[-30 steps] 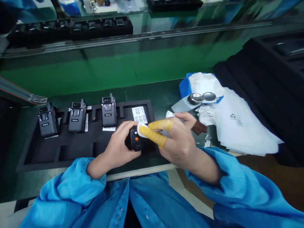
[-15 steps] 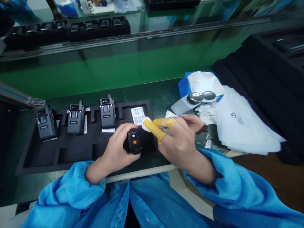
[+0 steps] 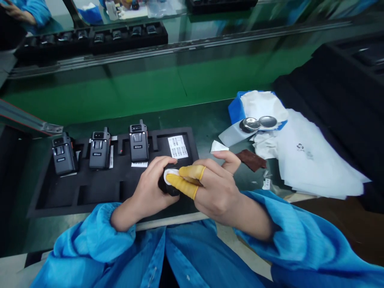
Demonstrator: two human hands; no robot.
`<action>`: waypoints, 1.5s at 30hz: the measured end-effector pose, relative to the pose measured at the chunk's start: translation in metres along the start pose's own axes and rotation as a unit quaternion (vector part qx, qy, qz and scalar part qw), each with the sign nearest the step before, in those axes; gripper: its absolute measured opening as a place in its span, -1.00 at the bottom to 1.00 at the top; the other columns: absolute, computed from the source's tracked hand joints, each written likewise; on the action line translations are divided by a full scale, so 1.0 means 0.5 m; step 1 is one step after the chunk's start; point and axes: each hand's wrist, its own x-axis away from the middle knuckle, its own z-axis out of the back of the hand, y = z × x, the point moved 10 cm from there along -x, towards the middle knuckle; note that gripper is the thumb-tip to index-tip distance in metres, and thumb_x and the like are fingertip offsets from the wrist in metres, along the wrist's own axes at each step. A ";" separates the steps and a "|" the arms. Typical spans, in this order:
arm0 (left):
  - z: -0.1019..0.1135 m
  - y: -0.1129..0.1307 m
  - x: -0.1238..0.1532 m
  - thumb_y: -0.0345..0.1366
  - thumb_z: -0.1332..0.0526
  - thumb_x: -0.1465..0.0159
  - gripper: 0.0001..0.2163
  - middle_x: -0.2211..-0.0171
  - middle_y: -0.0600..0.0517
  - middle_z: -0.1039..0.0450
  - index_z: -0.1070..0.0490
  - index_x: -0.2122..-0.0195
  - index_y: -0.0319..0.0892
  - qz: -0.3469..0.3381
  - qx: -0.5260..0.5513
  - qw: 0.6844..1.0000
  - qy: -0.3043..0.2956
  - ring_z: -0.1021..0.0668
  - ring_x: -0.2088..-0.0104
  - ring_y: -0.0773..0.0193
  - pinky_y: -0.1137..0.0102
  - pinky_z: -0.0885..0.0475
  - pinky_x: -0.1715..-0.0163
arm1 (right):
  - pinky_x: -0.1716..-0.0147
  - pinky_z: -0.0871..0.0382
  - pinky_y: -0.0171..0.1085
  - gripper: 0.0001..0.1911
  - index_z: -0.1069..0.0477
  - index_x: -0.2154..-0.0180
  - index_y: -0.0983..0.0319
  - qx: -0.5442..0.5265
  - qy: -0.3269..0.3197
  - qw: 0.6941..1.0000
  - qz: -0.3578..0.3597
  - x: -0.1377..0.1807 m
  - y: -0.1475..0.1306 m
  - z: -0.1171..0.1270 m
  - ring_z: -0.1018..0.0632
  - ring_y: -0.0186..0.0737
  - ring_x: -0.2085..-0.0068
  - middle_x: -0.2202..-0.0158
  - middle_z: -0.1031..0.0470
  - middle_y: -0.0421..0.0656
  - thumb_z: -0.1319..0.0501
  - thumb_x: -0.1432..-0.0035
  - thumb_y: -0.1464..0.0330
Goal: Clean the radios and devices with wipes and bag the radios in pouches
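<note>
My left hand [image 3: 147, 188] is wrapped round a black handheld radio [image 3: 172, 189], its end facing up towards me. Two fingers of my right hand [image 3: 214, 188] wear yellow finger cots and press a white wiping pad [image 3: 171, 175] onto that end, covering most of it. The right thumb sticks out to the side. Beyond my hands, three similar radios, among them one marked Riton [image 3: 138, 142], rest in a black tray [image 3: 99, 198]. A sheet of barcode labels [image 3: 177, 146] lies in its right compartment.
To the right are a white bottle [image 3: 232, 135] with an open metal lid, a blue box of white wipes [image 3: 235, 112], a brown cloth [image 3: 251, 159] and white plastic bags [image 3: 315, 160]. Black trays [image 3: 327, 76] stand at far right. A ledge [image 3: 186, 46] runs behind.
My right hand has moved left and brought the white pad down onto the radio's end. The brown cloth beside it now shows fully. The view has shifted slightly.
</note>
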 end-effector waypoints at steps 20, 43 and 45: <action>0.004 0.003 -0.006 -0.47 -0.23 0.05 -0.52 0.13 -0.02 -0.42 -0.25 0.06 -0.11 -0.001 -0.014 1.000 0.020 -0.51 0.12 0.12 0.20 -0.46 0.14 | 0.06 -0.01 -0.12 -0.52 -0.52 0.12 -0.08 0.073 0.070 0.995 -0.028 0.004 0.028 -0.009 -0.39 -0.35 0.30 0.41 -0.49 -0.29 -0.04 -0.16 0.57; 0.000 0.008 -0.008 -0.46 -0.25 0.00 -0.55 0.10 -0.05 -0.44 -0.27 0.05 -0.12 0.024 -0.029 0.999 -0.001 -0.51 0.08 0.13 0.23 -0.46 0.09 | 0.19 -0.04 -0.15 -0.63 -0.52 0.40 0.19 0.107 0.105 0.973 -0.175 0.103 0.159 -0.051 -0.37 -0.29 0.36 0.40 -0.44 -0.19 -0.04 0.10 0.65; -0.002 0.010 -0.006 -0.46 -0.25 0.00 -0.55 0.10 -0.06 -0.44 -0.27 0.04 -0.13 0.025 -0.035 0.999 -0.002 -0.51 0.07 0.13 0.23 -0.46 0.08 | 0.21 -0.05 -0.17 -0.68 -0.51 0.44 0.20 0.104 0.129 0.969 -0.186 0.119 0.172 -0.050 -0.38 -0.29 0.36 0.41 -0.43 -0.19 -0.06 0.09 0.63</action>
